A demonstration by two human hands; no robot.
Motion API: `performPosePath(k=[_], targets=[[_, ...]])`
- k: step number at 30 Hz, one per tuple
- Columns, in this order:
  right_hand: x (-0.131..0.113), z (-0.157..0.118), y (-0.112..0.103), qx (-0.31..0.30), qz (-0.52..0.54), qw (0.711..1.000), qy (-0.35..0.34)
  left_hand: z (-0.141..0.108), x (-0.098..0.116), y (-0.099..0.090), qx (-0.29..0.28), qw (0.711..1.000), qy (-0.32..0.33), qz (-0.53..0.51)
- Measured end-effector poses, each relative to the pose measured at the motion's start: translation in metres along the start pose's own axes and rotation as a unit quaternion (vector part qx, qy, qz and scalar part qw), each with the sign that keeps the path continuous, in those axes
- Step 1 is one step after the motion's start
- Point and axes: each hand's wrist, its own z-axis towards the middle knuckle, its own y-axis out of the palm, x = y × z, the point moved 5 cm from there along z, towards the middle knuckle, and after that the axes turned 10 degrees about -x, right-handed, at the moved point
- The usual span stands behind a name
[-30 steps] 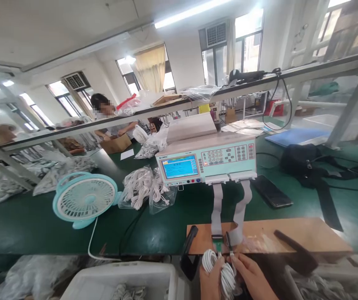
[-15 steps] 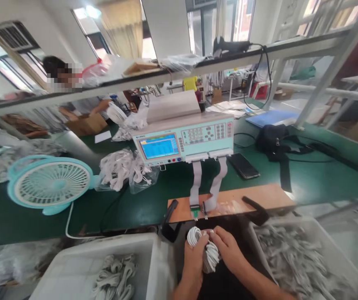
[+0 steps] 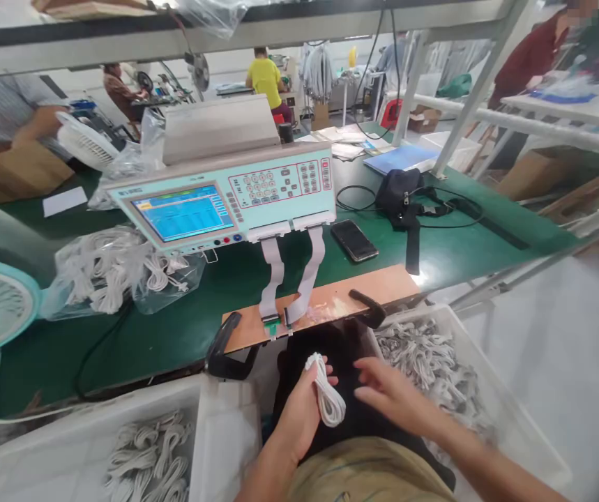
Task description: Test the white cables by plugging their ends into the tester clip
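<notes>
A coiled white cable lies in my left hand, with my fingers closed round it just in front of the bench edge. My right hand is apart from the coil, to its right, open, with fingers stretched out and slightly blurred. Beyond both hands, a wooden board sits along the bench edge, with two flat ribbon cables running down to it from a light-blue tester with a lit screen.
Left of me, a white bin holds several coiled cables; another white bin on the right is heaped with cables. Black clamps grip the board. A phone, black pouch, bagged cables and fan occupy the bench.
My right hand has come away from the coil to the right; earlier both hands held it. The coil now rests in my left hand alone. The view has tilted down and turned right.
</notes>
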Motion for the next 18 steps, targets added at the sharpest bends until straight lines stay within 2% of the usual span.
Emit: performPosePath(k=[2,4,5,7,9,10,12,15,17,18], targets=[[-0.024,0.019,0.029,-0.005,0.101,0.994,-0.041,-0.002,-0.002,0.013,-0.041,0.999,-0.003,0.02],[-0.03,0.034,0.043,0.03,0.227,0.973,-0.033,-0.008,0.0,0.018,-0.07,0.997,0.018,0.04],[-0.027,0.039,0.046,0.042,0.305,0.951,-0.013,-0.012,0.002,0.015,-0.061,0.996,0.039,0.056],[-0.015,0.045,0.05,0.05,0.454,0.889,0.031,-0.018,0.006,0.002,-0.012,0.989,0.089,0.121],[-0.007,0.047,0.051,0.047,0.547,0.834,0.05,-0.022,0.007,-0.008,0.014,0.965,0.127,0.229],[-0.006,0.047,0.051,0.046,0.568,0.82,0.049,-0.024,0.006,-0.01,0.007,0.946,0.141,0.292],[-0.008,0.048,0.051,0.048,0.583,0.81,0.044,-0.026,0.003,-0.006,-0.042,0.893,0.172,0.413],[-0.016,0.05,0.055,0.058,0.575,0.815,0.043,-0.03,0.0,0.007,-0.092,0.803,0.241,0.538],[-0.02,0.053,0.059,0.056,0.556,0.828,0.043,-0.032,0.002,0.014,-0.093,0.769,0.271,0.571],[-0.021,0.055,0.061,0.049,0.542,0.838,0.044,-0.033,0.003,0.016,-0.088,0.766,0.279,0.572]])
